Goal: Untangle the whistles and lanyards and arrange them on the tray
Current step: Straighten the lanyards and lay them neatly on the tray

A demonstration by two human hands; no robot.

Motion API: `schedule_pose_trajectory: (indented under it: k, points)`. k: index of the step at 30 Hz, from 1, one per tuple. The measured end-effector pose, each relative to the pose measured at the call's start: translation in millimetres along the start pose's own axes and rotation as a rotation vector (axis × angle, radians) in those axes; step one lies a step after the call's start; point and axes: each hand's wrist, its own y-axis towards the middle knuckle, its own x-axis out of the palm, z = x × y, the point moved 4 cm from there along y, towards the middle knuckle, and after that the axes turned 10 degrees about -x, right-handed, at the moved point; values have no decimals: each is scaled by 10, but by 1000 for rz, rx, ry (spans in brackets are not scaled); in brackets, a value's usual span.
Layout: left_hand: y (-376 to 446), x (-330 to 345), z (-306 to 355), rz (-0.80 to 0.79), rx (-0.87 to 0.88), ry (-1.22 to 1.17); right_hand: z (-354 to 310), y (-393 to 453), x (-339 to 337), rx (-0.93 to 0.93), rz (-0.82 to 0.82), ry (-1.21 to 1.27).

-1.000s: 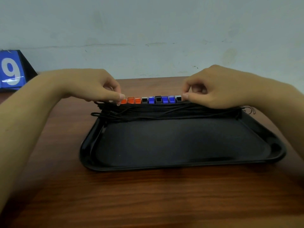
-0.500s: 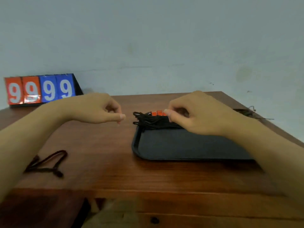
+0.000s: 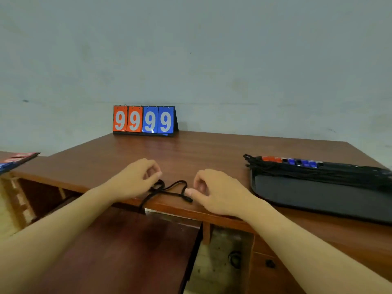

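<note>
A loose black lanyard (image 3: 172, 188) lies in a tangle at the table's near edge, one strand hanging over it. My left hand (image 3: 135, 179) hovers with curled fingers right over the lanyard's left loop; whether it holds the cord is hidden. My right hand (image 3: 214, 190) pinches thumb and forefinger at the lanyard's right end. At the far right sits the black tray (image 3: 318, 198). Along its far rim stands a row of orange, black and blue whistles (image 3: 291, 161), with their black lanyards (image 3: 318, 171) stretched beside them.
A flip scoreboard (image 3: 145, 122) showing 9999 stands at the back of the wooden table (image 3: 201, 153). Another board (image 3: 17, 159) lies on a surface at the left. Below the table edge is a dark wooden panel (image 3: 127, 251).
My view has swung left. Both hands left the whistle row on the tray and moved left to the loose lanyard at the table's near edge.
</note>
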Motion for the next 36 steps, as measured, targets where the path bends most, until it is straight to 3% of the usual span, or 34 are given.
schedule_pose_trajectory:
  k: [8,11,24,29,36]
  points:
    - [-81,517,-14,303,0,-100,54,63,255,36,19,-36]
    - [-48,527,3,324,-82,-56,66,72,264,29,31,-15]
    - [283,556,199,52,-168,-39,133,34,158,42,88,11]
    - [287,602,747,-35,-16,-84,255,-111,-376,-27,217,-271]
    - [364,680,1379,-99,149,11,898,-592,-992,175,214,-318]
